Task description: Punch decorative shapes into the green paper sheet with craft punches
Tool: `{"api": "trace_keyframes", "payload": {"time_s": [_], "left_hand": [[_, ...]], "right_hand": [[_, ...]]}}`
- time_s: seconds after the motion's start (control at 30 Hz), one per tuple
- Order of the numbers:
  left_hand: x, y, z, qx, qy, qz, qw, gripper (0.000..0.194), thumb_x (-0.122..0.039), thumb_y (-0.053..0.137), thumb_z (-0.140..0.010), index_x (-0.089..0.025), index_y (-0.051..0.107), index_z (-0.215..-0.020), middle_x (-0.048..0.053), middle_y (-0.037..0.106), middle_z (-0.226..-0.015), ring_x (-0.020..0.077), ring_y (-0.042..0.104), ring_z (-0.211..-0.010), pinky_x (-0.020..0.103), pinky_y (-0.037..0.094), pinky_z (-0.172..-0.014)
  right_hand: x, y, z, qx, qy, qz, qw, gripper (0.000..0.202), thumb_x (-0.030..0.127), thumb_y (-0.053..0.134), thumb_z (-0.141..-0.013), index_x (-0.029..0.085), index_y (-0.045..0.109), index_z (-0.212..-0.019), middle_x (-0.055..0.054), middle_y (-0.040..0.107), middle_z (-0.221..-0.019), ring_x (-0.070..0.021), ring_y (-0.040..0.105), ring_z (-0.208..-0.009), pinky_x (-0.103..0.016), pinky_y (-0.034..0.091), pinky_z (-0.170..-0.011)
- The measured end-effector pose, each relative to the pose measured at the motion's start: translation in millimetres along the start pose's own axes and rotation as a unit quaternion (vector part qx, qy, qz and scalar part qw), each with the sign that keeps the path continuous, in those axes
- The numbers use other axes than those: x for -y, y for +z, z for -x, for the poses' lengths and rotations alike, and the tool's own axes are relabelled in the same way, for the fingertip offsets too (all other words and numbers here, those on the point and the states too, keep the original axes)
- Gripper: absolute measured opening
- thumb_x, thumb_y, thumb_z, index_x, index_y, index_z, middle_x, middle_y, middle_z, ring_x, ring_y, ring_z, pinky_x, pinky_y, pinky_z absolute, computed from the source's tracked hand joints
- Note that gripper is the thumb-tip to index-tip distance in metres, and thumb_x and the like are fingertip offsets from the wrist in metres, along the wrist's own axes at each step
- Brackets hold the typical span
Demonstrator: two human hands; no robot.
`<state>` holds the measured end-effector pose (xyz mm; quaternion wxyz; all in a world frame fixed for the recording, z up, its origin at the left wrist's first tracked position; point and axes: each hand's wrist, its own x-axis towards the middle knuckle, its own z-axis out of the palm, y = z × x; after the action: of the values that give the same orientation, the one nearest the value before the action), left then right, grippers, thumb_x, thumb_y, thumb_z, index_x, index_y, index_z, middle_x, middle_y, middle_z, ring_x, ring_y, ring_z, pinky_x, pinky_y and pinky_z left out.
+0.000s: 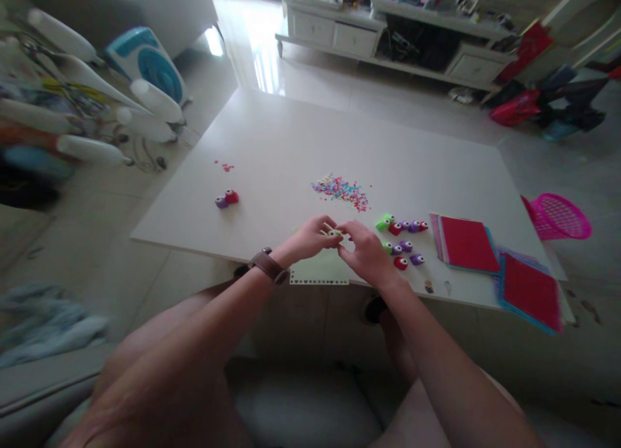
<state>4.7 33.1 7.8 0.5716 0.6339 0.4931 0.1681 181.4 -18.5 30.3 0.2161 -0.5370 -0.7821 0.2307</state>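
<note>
My left hand (313, 236), with a brown-strapped watch on the wrist, and my right hand (363, 246) meet over the table's front edge. Between their fingertips is a small light-green craft punch (334, 233), mostly covered by the fingers; both hands are closed on it. Under them lies a pale green sheet of paper (320, 268), its near edge lined with a row of tiny punched shapes. Just beyond my hands spreads a pile of coloured paper confetti (342, 191). Right of my right hand stand several green, red and purple craft punches (402, 246).
Stacked coloured sheets (469, 243) lie at the right of the white table (291, 131), with a second stack (530, 291) at its corner. Two more punches (226, 198) and a few red bits (227, 168) are at left. A pink basket (563, 216) stands beyond the right edge.
</note>
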Motion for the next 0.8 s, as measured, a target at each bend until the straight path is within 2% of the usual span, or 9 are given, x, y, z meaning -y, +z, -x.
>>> {"api": "trace_keyframes", "payload": {"time_s": [0.07,0.17,0.23,0.33,0.43,0.5,0.6,0.7,0.8], "left_hand": [[3.8,-17.3,4.6,-0.057,-0.013,-0.11,0.992,0.022,-0.022,0.071,-0.091,-0.016,0.065,-0.111,0.01,0.073,-0.109,0.0164,0.068,-0.09,0.031,0.057,-0.082],[14.0,-48.0,14.7,-0.142,-0.018,-0.286,0.948,0.018,-0.016,0.068,-0.088,-0.015,0.071,-0.106,0.014,0.069,-0.121,0.0196,0.067,-0.099,0.034,0.054,-0.093],[22.9,-65.6,21.5,-0.16,-0.043,-0.337,0.927,0.023,-0.015,0.064,-0.089,-0.016,0.072,-0.11,0.014,0.069,-0.12,0.0218,0.066,-0.103,0.035,0.052,-0.096],[35.4,-82.1,28.6,-0.157,-0.065,-0.359,0.918,0.031,-0.017,0.06,-0.091,-0.018,0.071,-0.12,0.011,0.074,-0.116,0.0233,0.065,-0.108,0.035,0.051,-0.097],[39.6,-87.0,32.3,-0.158,-0.081,-0.381,0.907,0.037,-0.014,0.056,-0.092,-0.021,0.07,-0.125,0.01,0.075,-0.116,0.0248,0.062,-0.114,0.036,0.05,-0.098],[35.3,-85.3,34.1,-0.155,-0.089,-0.402,0.898,0.039,-0.013,0.056,-0.091,-0.022,0.071,-0.125,0.01,0.074,-0.117,0.0271,0.059,-0.119,0.038,0.05,-0.099],[23.7,-77.8,36.1,-0.172,-0.066,-0.442,0.878,0.033,-0.015,0.058,-0.089,-0.021,0.073,-0.118,0.011,0.069,-0.127,0.0304,0.056,-0.124,0.04,0.05,-0.1],[19.2,-69.6,35.8,-0.169,-0.056,-0.434,0.883,0.027,-0.021,0.058,-0.092,-0.021,0.073,-0.114,0.011,0.068,-0.126,0.0271,0.063,-0.112,0.038,0.051,-0.094],[27.8,-68.3,32.0,-0.146,-0.077,-0.422,0.892,0.025,-0.025,0.057,-0.093,-0.02,0.073,-0.112,0.011,0.07,-0.117,0.0256,0.067,-0.104,0.037,0.052,-0.09]], "right_hand": [[5.1,4.3,0.0,-0.013,-0.006,0.019,1.0,0.028,0.012,0.062,-0.09,0.021,0.062,-0.117,-0.011,0.067,-0.118,-0.0264,0.063,-0.115,-0.04,0.05,-0.102],[10.3,11.2,2.9,0.01,-0.016,0.04,0.999,0.027,0.012,0.061,-0.091,0.019,0.063,-0.117,-0.012,0.066,-0.118,-0.0284,0.061,-0.116,-0.043,0.049,-0.106],[13.1,16.1,6.1,0.043,-0.025,0.046,0.998,0.026,0.011,0.059,-0.092,0.019,0.064,-0.117,-0.013,0.066,-0.12,-0.0282,0.06,-0.117,-0.043,0.049,-0.107],[17.6,22.1,9.8,0.087,-0.031,0.05,0.994,0.024,0.01,0.057,-0.094,0.019,0.065,-0.115,-0.012,0.065,-0.123,-0.0275,0.06,-0.12,-0.043,0.05,-0.107],[21.9,25.0,10.9,0.113,-0.033,0.054,0.992,0.023,0.01,0.057,-0.094,0.019,0.066,-0.113,-0.012,0.065,-0.123,-0.0268,0.06,-0.119,-0.042,0.05,-0.107],[23.8,25.3,10.4,0.122,-0.036,0.056,0.99,0.022,0.009,0.056,-0.094,0.018,0.067,-0.112,-0.012,0.066,-0.123,-0.0262,0.06,-0.119,-0.041,0.05,-0.106],[25.4,24.8,9.6,0.125,-0.037,0.059,0.99,0.022,0.008,0.056,-0.094,0.017,0.067,-0.111,-0.012,0.066,-0.122,-0.0252,0.06,-0.118,-0.039,0.05,-0.105],[27.6,25.0,9.9,0.129,-0.037,0.07,0.988,0.021,0.007,0.056,-0.095,0.016,0.067,-0.111,-0.012,0.066,-0.123,-0.0249,0.06,-0.118,-0.038,0.05,-0.104],[31.0,26.9,11.1,0.145,-0.045,0.092,0.984,0.018,0.008,0.057,-0.096,0.016,0.067,-0.109,-0.012,0.066,-0.121,-0.0246,0.06,-0.117,-0.036,0.049,-0.102]]}}
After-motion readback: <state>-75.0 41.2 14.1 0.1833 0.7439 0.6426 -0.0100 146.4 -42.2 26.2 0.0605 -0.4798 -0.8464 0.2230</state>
